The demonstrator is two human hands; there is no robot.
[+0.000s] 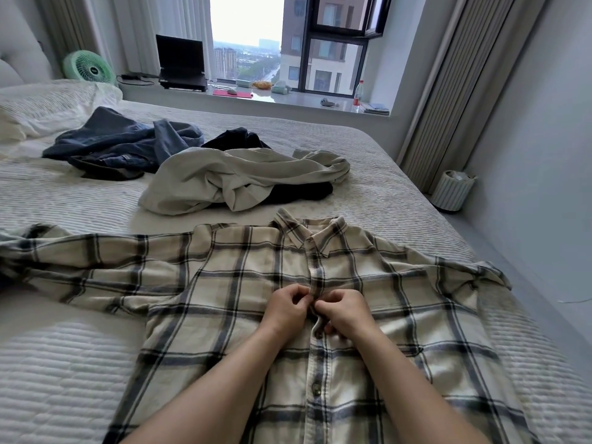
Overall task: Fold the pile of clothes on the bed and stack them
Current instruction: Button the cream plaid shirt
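A cream and black plaid shirt [224,283] lies spread face up on the bed, collar away from me, sleeves out to both sides. My left hand [286,307] and my right hand [344,310] meet at the button placket at chest height, each pinching an edge of the shirt front there. Farther back lies a crumpled cream garment [243,177] on top of a black one [301,191]. A heap of blue denim clothes [121,142] and a dark garment [235,137] lie beyond it.
The bed [64,363] has a ribbed white cover, with pillows [48,107] at the far left. A window ledge holds a laptop [181,64], a green fan [88,70] and a bottle [358,94]. A striped bin [451,190] stands on the floor at right.
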